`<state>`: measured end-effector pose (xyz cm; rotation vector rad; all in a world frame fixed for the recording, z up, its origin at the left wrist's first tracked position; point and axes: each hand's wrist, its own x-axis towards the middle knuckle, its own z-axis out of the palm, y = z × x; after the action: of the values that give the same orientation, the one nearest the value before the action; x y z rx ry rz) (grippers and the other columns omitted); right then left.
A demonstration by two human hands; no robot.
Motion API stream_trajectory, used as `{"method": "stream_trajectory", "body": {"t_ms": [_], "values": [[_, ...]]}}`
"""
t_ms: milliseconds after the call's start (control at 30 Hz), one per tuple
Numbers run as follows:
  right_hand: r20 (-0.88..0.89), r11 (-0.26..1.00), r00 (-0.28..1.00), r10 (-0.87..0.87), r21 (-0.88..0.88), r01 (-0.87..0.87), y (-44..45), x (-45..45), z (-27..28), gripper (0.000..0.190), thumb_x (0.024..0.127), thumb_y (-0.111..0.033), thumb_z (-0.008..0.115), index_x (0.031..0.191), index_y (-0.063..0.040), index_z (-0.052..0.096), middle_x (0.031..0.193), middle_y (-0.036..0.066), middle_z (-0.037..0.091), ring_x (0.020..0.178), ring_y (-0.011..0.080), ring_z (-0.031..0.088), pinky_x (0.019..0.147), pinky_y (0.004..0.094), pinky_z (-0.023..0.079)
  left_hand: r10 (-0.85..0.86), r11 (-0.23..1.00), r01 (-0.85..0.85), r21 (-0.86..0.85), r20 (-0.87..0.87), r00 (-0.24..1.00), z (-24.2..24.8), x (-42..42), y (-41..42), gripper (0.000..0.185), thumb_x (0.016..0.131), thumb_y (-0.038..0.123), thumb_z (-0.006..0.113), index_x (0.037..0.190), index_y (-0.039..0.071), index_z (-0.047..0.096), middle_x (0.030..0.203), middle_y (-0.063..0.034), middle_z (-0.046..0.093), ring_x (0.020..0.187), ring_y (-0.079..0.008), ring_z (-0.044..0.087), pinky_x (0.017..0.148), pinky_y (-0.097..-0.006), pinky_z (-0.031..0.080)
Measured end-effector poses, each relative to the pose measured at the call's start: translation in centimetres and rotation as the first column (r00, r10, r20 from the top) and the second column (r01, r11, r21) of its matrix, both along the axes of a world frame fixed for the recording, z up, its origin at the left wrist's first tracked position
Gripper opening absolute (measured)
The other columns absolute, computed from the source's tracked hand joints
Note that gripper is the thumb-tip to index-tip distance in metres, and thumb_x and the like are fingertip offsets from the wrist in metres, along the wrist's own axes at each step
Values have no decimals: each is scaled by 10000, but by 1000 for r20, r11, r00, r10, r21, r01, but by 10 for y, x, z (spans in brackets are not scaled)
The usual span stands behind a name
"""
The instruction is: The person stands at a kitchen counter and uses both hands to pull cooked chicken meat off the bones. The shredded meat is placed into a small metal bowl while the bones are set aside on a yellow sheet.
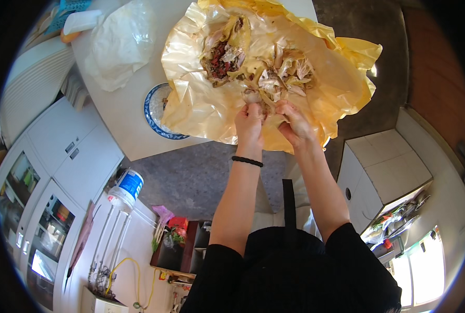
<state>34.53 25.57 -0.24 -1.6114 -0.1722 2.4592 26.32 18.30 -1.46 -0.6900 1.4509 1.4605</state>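
Observation:
Pieces of cooked poultry lie on a crumpled sheet of yellow wrapping [201, 113] spread over the table. Toward the upper left of the sheet is a larger carcass piece [224, 53] with dark and red filling showing. Torn meat and bones [291, 72] are heaped to its right. My left hand [251, 117], with a black band at the wrist, grips a piece of poultry [252, 96] near the sheet's front. Close beside it, my right hand [293, 122] pinches a strip of skin or meat [268, 102] between thumb and fingers.
A blue-rimmed bowl [149, 111] is partly covered by the wrapping's left side. Clear plastic film [120, 45] and a white cup-like object [81, 21] lie on the table [138, 144] at left. A white cabinet [75, 137] stands left, and a tiled counter [389, 160] right.

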Motion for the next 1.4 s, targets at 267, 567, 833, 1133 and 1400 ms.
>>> {"method": "stream_trajectory", "body": {"t_ms": [267,567,833,1133,1400], "values": [[-145,965,957,-250,-114,235,14,25,16,181,740,44,565,893,-44,525,781,-16,506,605,87,452,581,230,420,-17,999,14,-45,-50,999,12,-7,12,76,832,100,511,826,39,556,750,-16,535,675,-122,550,607,-224,465],[444,570,856,265,644,-511,59,28,11,254,745,-143,674,962,-16,632,839,59,636,714,115,576,668,248,464,14,999,-5,54,-177,984,5,-16,-13,156,802,30,563,944,22,499,866,-34,534,727,-97,518,672,-231,460],[364,523,818,445,636,-567,14,-13,4,422,713,-236,721,1036,13,611,799,76,647,624,85,536,581,230,455,-115,982,181,55,-586,802,7,7,3,286,750,-43,621,999,-1,486,986,-64,529,835,-102,528,688,-226,460],[64,803,898,435,425,-419,23,-12,21,107,794,-104,615,820,-5,644,737,-2,599,653,55,503,582,209,404,-188,961,265,81,-508,841,22,6,-8,247,766,-35,623,984,-28,508,911,-75,557,761,-109,581,645,-202,471],[67,763,863,500,438,-476,22,-3,1,171,779,-129,619,914,-26,636,747,-5,615,682,63,542,614,205,405,-437,898,344,-275,-653,619,27,1,1,186,712,-37,620,877,-38,534,815,-58,576,710,-97,575,592,-208,469]]}}
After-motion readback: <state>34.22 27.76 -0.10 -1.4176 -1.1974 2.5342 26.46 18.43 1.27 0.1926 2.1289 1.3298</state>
